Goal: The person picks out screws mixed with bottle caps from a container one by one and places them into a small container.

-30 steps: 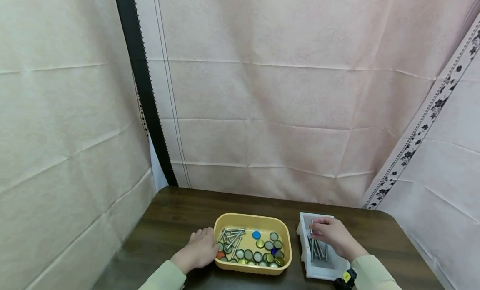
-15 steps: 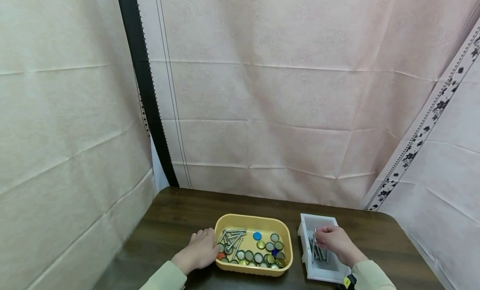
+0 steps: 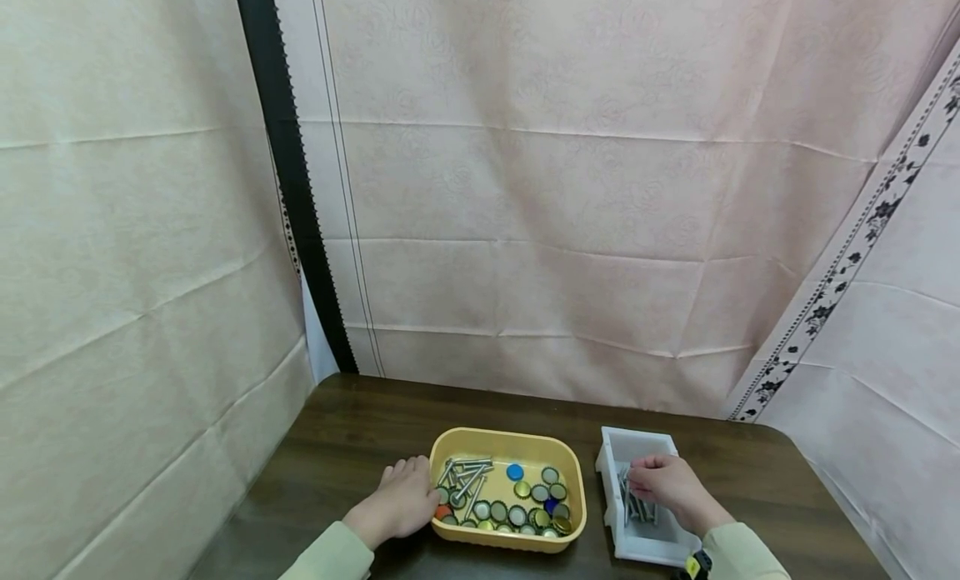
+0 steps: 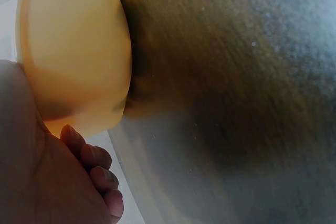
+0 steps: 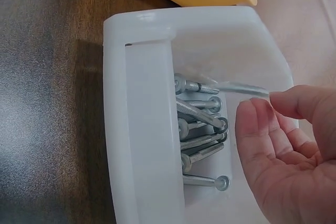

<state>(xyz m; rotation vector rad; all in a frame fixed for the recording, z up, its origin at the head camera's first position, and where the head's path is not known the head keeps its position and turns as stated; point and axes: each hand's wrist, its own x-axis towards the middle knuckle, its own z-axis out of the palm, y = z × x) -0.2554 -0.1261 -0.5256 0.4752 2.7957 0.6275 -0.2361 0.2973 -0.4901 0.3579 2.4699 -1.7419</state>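
Silvery bolts [image 5: 202,114] lie inside a white bin [image 3: 637,438], with threaded shafts and round heads. Over the bin, my right hand [image 3: 663,484] pinches another bolt [image 5: 244,88] near the tips of thumb and forefinger; this bolt looks blurred in the right wrist view. Beside the left wall of a yellow basket [image 3: 504,543], my left hand [image 3: 401,497] rests against the rim. Its fingers lie loosely bent outside the wall in the left wrist view; the thumb tip is hidden. Several bolts [image 3: 468,484] and bottle caps [image 3: 517,515] share the basket.
Both containers stand on a dark wooden table [image 3: 360,430], a narrow gap between them. A pale cloth [image 3: 525,230] hangs behind the table and down both sides. The white bin has raised walls around the bolts.
My right hand has come down into the white bin with the bolt, whose upright shaft showed clearly earlier. The left hand stays at the basket. The view has shifted slightly.
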